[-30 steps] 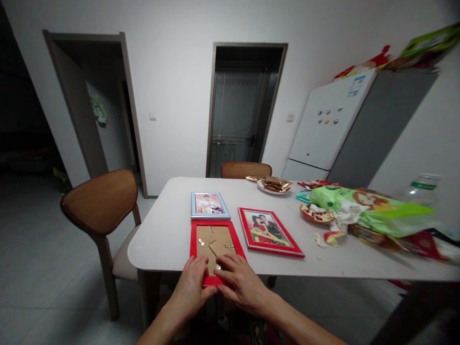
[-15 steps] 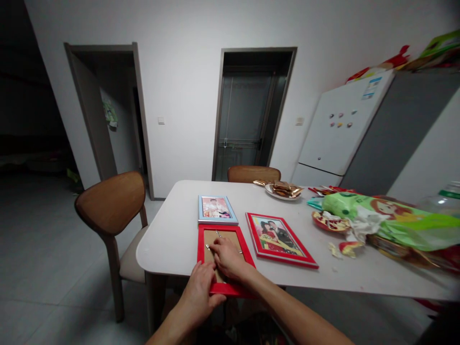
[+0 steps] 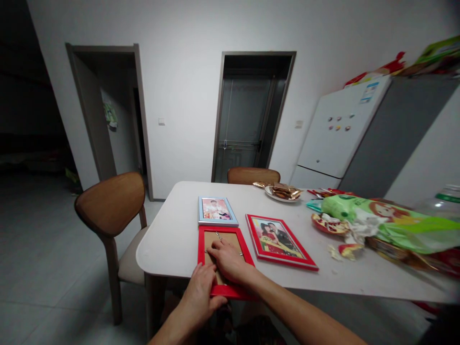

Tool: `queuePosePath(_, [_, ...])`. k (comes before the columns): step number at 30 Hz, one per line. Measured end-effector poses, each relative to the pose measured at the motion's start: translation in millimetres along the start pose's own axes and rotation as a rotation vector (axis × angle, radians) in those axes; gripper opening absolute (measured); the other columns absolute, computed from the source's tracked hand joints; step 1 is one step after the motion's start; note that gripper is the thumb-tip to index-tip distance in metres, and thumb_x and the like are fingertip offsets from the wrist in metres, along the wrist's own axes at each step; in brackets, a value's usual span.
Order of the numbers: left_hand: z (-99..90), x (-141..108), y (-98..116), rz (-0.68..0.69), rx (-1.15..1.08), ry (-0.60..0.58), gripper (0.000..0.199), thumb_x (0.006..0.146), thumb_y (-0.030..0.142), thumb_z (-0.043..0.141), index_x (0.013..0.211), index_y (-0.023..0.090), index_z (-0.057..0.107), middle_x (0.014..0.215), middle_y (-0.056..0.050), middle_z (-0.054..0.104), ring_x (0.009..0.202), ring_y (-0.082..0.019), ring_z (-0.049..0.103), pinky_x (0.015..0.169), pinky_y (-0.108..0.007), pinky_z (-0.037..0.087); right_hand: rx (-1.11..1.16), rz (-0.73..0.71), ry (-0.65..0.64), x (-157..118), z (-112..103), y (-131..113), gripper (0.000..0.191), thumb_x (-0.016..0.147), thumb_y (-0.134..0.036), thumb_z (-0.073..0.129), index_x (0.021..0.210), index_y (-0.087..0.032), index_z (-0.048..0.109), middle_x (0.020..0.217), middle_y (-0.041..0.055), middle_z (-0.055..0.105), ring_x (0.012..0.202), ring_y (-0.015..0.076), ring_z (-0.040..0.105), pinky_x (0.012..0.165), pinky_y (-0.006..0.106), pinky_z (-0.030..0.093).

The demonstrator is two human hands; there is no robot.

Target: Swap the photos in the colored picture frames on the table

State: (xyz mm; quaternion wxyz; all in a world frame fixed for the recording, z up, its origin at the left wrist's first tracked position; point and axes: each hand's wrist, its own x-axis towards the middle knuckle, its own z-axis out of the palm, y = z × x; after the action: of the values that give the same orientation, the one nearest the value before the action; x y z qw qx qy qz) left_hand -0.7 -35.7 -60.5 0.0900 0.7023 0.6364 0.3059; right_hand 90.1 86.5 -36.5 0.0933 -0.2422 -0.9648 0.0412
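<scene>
A red photo frame (image 3: 246,252) lies face down near the table's front edge, its brown backing board (image 3: 211,238) facing up. My left hand (image 3: 201,287) grips the frame's lower left side, with the thumb at the front edge and the fingers over the border. Bent over the backing, my right hand (image 3: 227,258) presses its fingertips at a small metal clip near the left border, mostly covered by the fingers. Another metal clip (image 3: 219,235) shows at the top of the backing. Touching the far edge is a light blue photo frame (image 3: 218,223), picture side up.
To the right lies a second red photo frame (image 3: 257,239) with a couple's picture. Beyond it are a plate (image 3: 270,194) of wrapped snacks, a cut pomegranate (image 3: 328,224), peel pieces (image 3: 350,250) and a green plastic bag (image 3: 406,223). A wooden chair (image 3: 111,203) stands left.
My right fingertips have shifted slightly on the backing, and the clip under them has gone from sticking up to lying flatter toward the left border. My left hand keeps its place.
</scene>
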Motion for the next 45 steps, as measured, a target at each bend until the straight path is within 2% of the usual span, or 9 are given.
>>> queuePosePath(6, [4.0,-3,-4,-0.002,0.04,0.002,0.062,0.057,0.022,0.069,0.112,0.011,0.043,0.11,-0.014,0.054,0.109,-0.027,0.045,0.099,-0.05,0.026,0.161,0.401,0.145,21,0,32,0.023,0.079,-0.026,0.041,0.085,-0.016,0.061,0.084,0.0074,0.062,0.076,0.014,0.054,0.062,0.021,0.032])
queuePosePath(9, [6.7,-4,-7,0.001,0.055,0.003,0.064,0.057,0.02,0.069,0.113,0.012,0.042,0.115,-0.015,0.051,0.111,-0.028,0.044,0.098,-0.051,0.026,0.16,0.487,0.123,33,6,44,0.023,0.077,-0.03,0.045,0.076,-0.016,0.062,0.076,0.0069,0.064,0.067,0.0134,0.055,0.054,0.021,0.031])
queuePosePath(18, [1.7,-3,-1,-0.04,0.038,-0.008,0.063,0.058,0.021,0.067,0.114,0.008,0.042,0.115,-0.017,0.051,0.111,-0.028,0.043,0.1,-0.05,0.024,0.122,0.688,0.122,53,15,47,0.029,0.076,-0.034,0.045,0.084,-0.013,0.063,0.089,0.0144,0.064,0.076,0.0194,0.058,0.056,0.024,0.035])
queuePosePath(23, [1.8,-6,-1,-0.049,0.038,-0.002,0.061,0.059,0.021,0.065,0.115,0.01,0.042,0.117,-0.015,0.05,0.113,-0.027,0.041,0.1,-0.05,0.024,0.131,0.705,0.157,55,17,50,0.027,0.074,-0.029,0.045,0.085,-0.012,0.063,0.088,0.0163,0.063,0.077,0.0215,0.059,0.056,0.025,0.036])
queuePosePath(28, [-6.0,1,17,-0.111,0.132,-0.12,0.057,0.058,0.022,0.065,0.111,0.009,0.047,0.12,-0.017,0.048,0.113,-0.029,0.041,0.1,-0.048,0.022,0.199,0.631,0.229,50,15,51,0.023,0.073,-0.029,0.047,0.078,-0.013,0.063,0.079,0.0116,0.065,0.071,0.0173,0.059,0.058,0.024,0.036])
queuePosePath(32, [-1.3,14,37,-0.079,0.22,-0.236,0.065,0.053,0.019,0.067,0.114,0.01,0.045,0.13,-0.019,0.036,0.12,-0.034,0.03,0.099,-0.051,0.022,0.273,0.53,0.286,32,4,52,0.023,0.075,-0.028,0.044,0.074,-0.015,0.063,0.077,0.0068,0.066,0.071,0.0146,0.058,0.061,0.022,0.037])
queuePosePath(35, [10.3,20,44,-0.018,0.252,-0.269,0.058,0.064,0.012,0.054,0.12,0.012,0.04,0.132,-0.018,0.031,0.122,-0.032,0.025,0.097,-0.05,0.025,0.332,0.491,0.315,7,-6,54,0.024,0.075,-0.027,0.042,0.079,-0.016,0.063,0.079,0.0053,0.066,0.072,0.0136,0.058,0.064,0.021,0.038])
queuePosePath(41, [19.7,17,39,0.032,0.282,-0.204,0.054,0.067,0.002,0.037,0.12,0.015,0.042,0.132,-0.015,0.033,0.122,-0.028,0.027,0.096,-0.047,0.029,0.9,0.551,0.547,-44,-19,60,0.027,0.069,-0.033,0.047,0.084,-0.015,0.061,0.079,0.0059,0.064,0.068,0.0155,0.058,0.061,0.026,0.043])
queuePosePath(45, [0.9,20,34,0.07,0.187,0.01,0.051,0.071,0.003,0.034,0.12,0.016,0.042,0.129,-0.014,0.039,0.119,-0.024,0.034,0.095,-0.042,0.033,1.393,0.68,0.569,-59,-13,46,0.03,0.066,-0.037,0.052,0.085,-0.015,0.056,0.064,0.002,0.06,0.05,0.0113,0.053,0.044,0.022,0.04])
